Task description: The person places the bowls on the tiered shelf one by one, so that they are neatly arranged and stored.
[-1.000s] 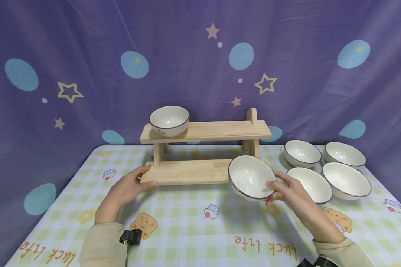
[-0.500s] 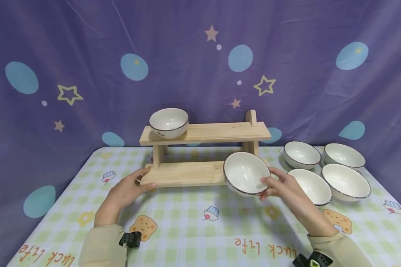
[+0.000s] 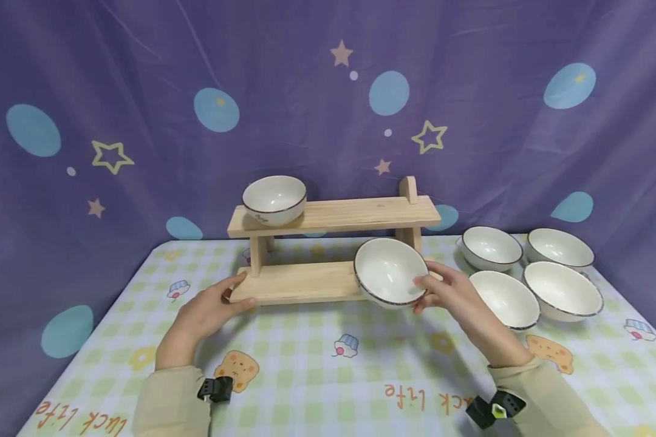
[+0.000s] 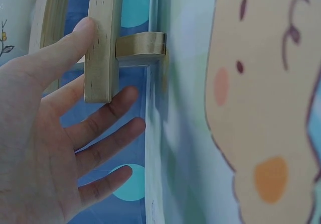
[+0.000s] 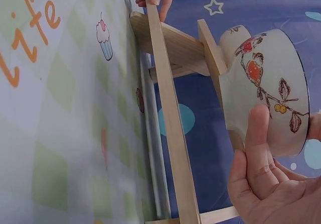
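Observation:
My right hand point(image 3: 456, 303) holds a white bowl point(image 3: 389, 273) by its right side, thumb over the dark rim and fingers on the outside. The bowl is tilted toward me, over the right part of the lower board of a two-tier wooden shelf point(image 3: 297, 284). Red birds and a twig decorate its outer wall in the right wrist view. My left hand point(image 3: 202, 315) grips the left end of the lower board point(image 4: 102, 58) between thumb and index finger, its other fingers spread. A similar bowl point(image 3: 274, 200) sits upright on the left of the upper board.
Several more white bowls stand at the right, including a front one point(image 3: 505, 300) close to my right forearm and a back one point(image 3: 492, 247). A checked cloth point(image 3: 317, 382) covers the table. Behind the shelf hangs a purple curtain point(image 3: 306, 91).
My right hand has carried the bowl left and slightly away from me, further over the lower board. The left hand stays on the shelf's end.

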`<action>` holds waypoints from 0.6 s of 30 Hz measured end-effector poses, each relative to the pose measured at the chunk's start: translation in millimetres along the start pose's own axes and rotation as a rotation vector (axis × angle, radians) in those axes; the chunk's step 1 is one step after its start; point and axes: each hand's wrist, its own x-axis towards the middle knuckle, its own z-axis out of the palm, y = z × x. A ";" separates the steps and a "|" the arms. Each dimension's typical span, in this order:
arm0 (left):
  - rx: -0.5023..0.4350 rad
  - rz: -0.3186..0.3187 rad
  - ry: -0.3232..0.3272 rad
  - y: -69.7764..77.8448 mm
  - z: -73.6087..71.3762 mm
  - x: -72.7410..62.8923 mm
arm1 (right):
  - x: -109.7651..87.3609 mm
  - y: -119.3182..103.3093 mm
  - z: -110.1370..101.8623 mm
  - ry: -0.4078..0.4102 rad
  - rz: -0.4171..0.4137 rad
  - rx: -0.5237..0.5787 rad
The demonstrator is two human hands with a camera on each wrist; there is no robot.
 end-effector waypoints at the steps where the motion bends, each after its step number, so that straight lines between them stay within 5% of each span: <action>1: 0.002 -0.004 -0.001 0.3 0.5 0.3 | 0.9 -0.3 0.5 -0.002 0.002 0.007; 18: 0.037 -0.011 0.000 0.7 0.9 3.1 | 16.8 -2.4 16.4 0.030 -0.016 -0.005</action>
